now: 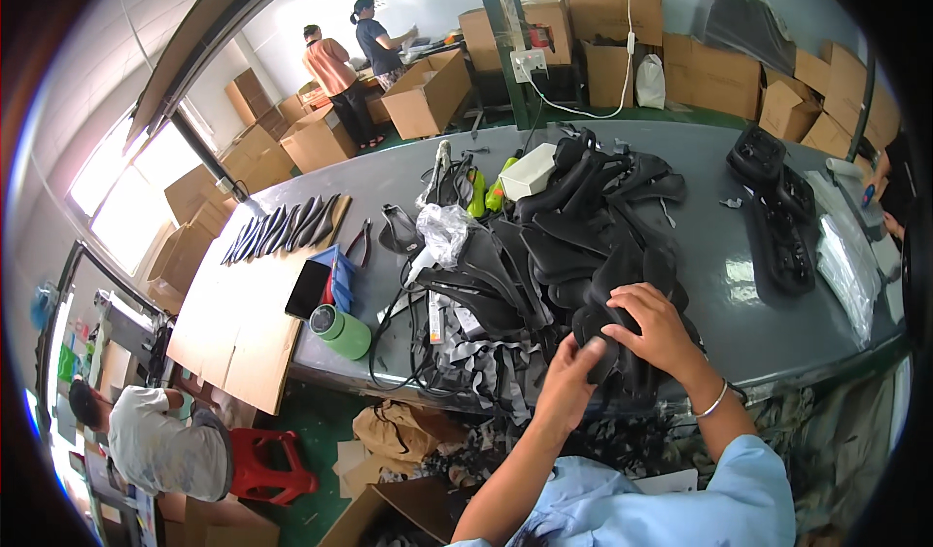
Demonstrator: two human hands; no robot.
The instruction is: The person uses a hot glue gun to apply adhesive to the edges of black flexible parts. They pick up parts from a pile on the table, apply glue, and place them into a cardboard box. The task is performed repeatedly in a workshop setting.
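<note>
Both my hands are at the near edge of a heap of black padded pieces (559, 256), shaped like bicycle saddles. My left hand (567, 384) is closed, its thumb and fingers gripping the near-left side of one black saddle-shaped piece (596, 331). Over the right side of the same piece curves my right hand (653, 328), fingers bent round it and thumb pointing toward the left hand. A bracelet circles my right wrist. The undersides of the fingers and part of the piece are hidden. Black and grey trimmed strips (496, 367) lie left of my left hand.
On the grey table (719, 246) are a green bottle (340, 331), a blue bin (340, 280), pliers (361, 244), clear plastic wrap (446, 234) and black moulded parts (777, 217). Slim black pieces line a cardboard sheet (233, 319). Other people work nearby; a red stool (270, 464) stands left.
</note>
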